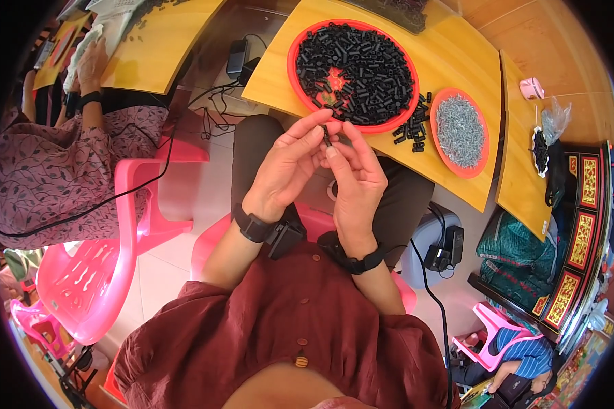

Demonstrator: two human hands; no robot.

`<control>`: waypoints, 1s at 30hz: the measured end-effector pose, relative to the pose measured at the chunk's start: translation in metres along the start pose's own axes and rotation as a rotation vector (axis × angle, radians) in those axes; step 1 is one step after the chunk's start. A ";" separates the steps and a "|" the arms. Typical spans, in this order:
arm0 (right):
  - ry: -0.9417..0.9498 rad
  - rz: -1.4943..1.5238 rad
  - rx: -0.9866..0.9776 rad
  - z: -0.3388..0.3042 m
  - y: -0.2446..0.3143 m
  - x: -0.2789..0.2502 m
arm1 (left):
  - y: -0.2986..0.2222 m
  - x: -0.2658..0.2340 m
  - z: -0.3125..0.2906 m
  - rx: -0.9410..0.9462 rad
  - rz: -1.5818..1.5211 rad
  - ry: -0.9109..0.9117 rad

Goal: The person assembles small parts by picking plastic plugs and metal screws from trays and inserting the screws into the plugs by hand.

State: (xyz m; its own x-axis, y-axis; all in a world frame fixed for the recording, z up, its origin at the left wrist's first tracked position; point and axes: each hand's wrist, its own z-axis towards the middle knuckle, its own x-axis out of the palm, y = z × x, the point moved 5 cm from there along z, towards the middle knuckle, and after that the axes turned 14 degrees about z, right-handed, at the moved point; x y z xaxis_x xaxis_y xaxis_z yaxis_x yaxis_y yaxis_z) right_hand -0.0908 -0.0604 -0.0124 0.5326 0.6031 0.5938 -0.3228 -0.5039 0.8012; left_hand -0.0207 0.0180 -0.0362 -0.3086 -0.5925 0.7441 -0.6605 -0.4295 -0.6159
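My left hand (284, 162) pinches a small black plastic piece (326, 134) between thumb and fingers, held over my lap just off the table's near edge. My right hand (356, 178) meets it from the other side, thumb and fingers closed together at the lower end of the piece. Whatever those right fingertips grip is too small to make out. Beyond the hands, a red tray (416, 109) holds a heap of short black plastic tubes (361, 71). Right of it, an orange plate (485, 146) is filled with silver screws (460, 129).
Loose black pieces (416, 129) lie on the yellow table (269, 78) between tray and plate. A pink cup (531, 88) and a plastic bag (557, 120) are at the right. At the left, another person (75, 163) works near a pink chair (89, 279). Black cables (215, 95) hang nearby.
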 end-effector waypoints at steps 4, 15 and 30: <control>-0.012 0.023 0.022 -0.002 0.003 0.002 | 0.002 -0.004 0.000 -0.022 0.033 0.002; -0.014 -0.013 0.006 -0.005 0.003 0.001 | 0.000 0.000 -0.002 0.033 0.120 0.012; 0.100 -0.501 -0.157 -0.001 0.020 0.002 | -0.005 0.010 -0.006 0.067 0.222 0.068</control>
State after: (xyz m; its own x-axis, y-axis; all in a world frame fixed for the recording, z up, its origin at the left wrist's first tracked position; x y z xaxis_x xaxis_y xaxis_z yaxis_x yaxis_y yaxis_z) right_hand -0.0974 -0.0685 0.0053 0.5770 0.8058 0.1334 -0.1654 -0.0447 0.9852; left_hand -0.0241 0.0182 -0.0242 -0.4882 -0.6313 0.6027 -0.5251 -0.3391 -0.7806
